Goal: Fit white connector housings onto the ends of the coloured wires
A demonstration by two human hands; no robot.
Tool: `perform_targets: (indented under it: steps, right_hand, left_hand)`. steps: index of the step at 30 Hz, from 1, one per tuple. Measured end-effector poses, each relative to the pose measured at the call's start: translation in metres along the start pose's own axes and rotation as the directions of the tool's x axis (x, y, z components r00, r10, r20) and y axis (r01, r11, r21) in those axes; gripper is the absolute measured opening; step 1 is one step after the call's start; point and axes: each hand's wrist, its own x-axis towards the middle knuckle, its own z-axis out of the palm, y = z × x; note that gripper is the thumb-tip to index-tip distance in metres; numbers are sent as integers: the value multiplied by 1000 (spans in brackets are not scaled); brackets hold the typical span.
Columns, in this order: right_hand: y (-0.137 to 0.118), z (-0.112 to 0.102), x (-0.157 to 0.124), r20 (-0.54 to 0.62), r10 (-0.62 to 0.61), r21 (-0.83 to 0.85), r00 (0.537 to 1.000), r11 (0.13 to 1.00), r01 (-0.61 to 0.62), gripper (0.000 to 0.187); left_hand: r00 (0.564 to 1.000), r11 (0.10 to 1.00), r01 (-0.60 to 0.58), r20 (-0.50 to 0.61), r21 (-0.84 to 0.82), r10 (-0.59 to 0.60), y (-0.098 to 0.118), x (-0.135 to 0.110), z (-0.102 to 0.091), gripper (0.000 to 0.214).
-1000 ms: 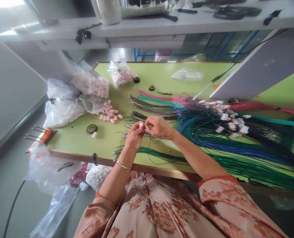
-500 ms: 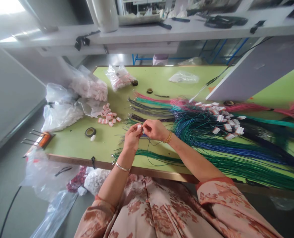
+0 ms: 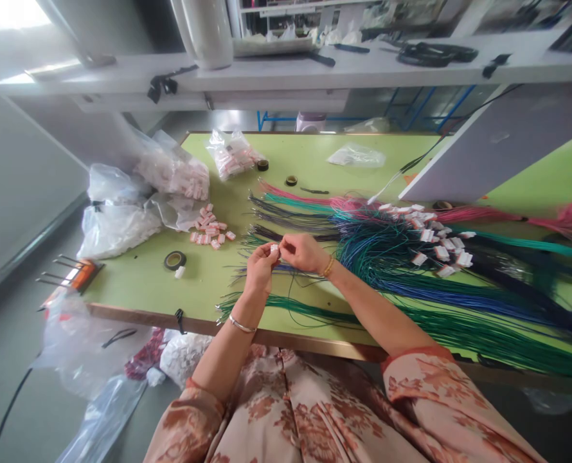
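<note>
My left hand (image 3: 259, 270) pinches a small white connector (image 3: 274, 247) just above the green table (image 3: 141, 276). My right hand (image 3: 303, 252) is closed right beside it, fingertips pinching a thin dark wire (image 3: 290, 289) at the connector. Under and behind both hands lie long bundles of green wires (image 3: 411, 315), blue wires (image 3: 440, 283) and pink wires (image 3: 310, 193). Several finished white connectors (image 3: 435, 244) rest on the bundles to the right. A loose heap of pink-white connectors (image 3: 209, 231) lies to the left of my hands.
A tape roll (image 3: 175, 260) sits near the front left. Plastic bags of connectors (image 3: 170, 170) crowd the far left corner. An orange tool with metal prongs (image 3: 71, 275) sits at the left edge. A grey panel (image 3: 498, 145) leans over the right side. A shelf (image 3: 315, 64) runs overhead.
Both hands stay together on the connector and wire, shifting only slightly. The view has tilted down a little.
</note>
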Motion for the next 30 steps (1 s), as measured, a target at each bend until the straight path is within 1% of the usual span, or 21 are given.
perform_targets:
  steps: [2,3,5,7,8,10,12,14,17,21,23,25,27,30]
  right_hand:
    - [15,-14,18,6,28,59,1000,998,-29,18]
    - [25,-21,30,-36,73,44,997,996,-71,20]
    - [46,-32,53,-94,190,-78,977,977,-198,18]
    - [65,-35,72,-65,311,-232,948,919,-318,15]
    - [72,-35,79,-37,362,-297,931,886,-357,14]
    - [81,-30,89,24,436,-393,900,832,-393,13]
    - [85,-25,94,64,465,-452,883,802,-389,14]
    - [87,-20,97,91,470,-493,878,787,-370,15]
    - [89,-18,98,118,452,-515,884,789,-335,14]
    - [93,-20,99,86,420,-482,903,811,-331,18]
    - [94,-21,100,43,397,-431,917,836,-341,18]
    - [91,-20,104,2,366,-358,931,869,-341,13]
    - [84,-16,112,-19,335,-276,942,904,-327,10]
    - [67,-8,131,-44,279,-130,959,950,-282,8]
  left_hand:
    - [1000,1000,-2,15,-20,2,4,4,1,33]
    - [1000,999,-5,18,-31,5,5,6,1,33]
    - [1000,999,0,22,-46,1,6,9,-1,33]
    - [999,999,20,26,-46,-19,5,11,-4,33]
    - [999,999,32,28,-43,-31,4,11,-6,33]
    - [998,998,55,33,-34,-54,2,12,-9,34]
    - [997,997,67,38,-31,-66,0,13,-12,35]
    - [997,997,67,38,-39,-65,-1,13,-13,35]
    - [998,997,55,41,-56,-52,-2,13,-14,33]
    - [998,997,50,41,-62,-48,-3,11,-13,32]
    - [998,996,51,42,-67,-48,-4,11,-12,32]
    - [998,996,51,46,-75,-48,-4,11,-12,32]
    - [998,995,56,44,-79,-53,-3,10,-11,32]
    - [997,995,61,44,-78,-58,-2,10,-11,33]
